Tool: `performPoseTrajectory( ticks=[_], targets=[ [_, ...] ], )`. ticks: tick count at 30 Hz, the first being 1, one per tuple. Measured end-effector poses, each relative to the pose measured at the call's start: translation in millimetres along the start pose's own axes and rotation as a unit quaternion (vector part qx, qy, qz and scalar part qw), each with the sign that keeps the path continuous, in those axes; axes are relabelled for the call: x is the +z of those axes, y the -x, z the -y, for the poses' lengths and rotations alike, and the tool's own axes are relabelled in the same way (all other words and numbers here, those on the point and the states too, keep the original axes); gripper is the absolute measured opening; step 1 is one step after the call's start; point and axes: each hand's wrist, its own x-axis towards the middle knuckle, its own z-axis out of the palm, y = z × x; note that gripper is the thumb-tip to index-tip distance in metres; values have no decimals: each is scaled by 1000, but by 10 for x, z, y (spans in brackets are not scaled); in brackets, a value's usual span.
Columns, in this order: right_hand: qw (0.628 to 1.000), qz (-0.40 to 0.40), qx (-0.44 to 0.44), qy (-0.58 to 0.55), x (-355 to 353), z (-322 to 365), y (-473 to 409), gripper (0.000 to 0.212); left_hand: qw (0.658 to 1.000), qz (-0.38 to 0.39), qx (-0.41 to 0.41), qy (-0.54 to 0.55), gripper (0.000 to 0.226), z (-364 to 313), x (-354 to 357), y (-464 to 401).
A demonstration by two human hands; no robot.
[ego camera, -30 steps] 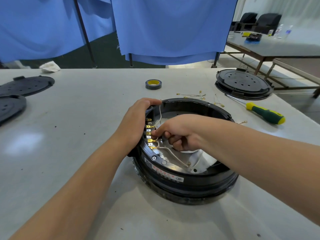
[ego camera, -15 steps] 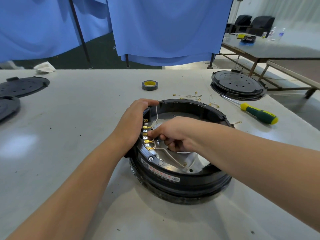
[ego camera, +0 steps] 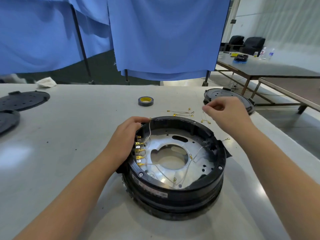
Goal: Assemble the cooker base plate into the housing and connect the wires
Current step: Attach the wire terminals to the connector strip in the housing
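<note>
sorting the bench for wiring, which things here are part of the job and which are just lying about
In the job: housing, base plate, terminals, loose wires, left hand on the housing, right hand over the loose wires.

Lying about: tape roll, spare plates, cloth.

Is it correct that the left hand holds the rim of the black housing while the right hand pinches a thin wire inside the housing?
Not quite. The head view shows the right hand pinching the thin wire above the table, behind the black housing, not inside it. The left hand does hold the rim.
</note>
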Motion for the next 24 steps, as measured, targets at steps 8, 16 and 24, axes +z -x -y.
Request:
performPoseTrajectory(
  ticks=[8,16,24],
  targets=[
    [980,174,91,41,308,-784,-147,23,1000,0,6,9,37,20,-5,-15],
    [978,160,1,132,408,-963,-190,13,1000,-6,29,1,38,46,-2,-31],
    [964,173,-29,199,393,-873,-115,21,999,1,34,-8,38,41,-11,-30]
  ],
)
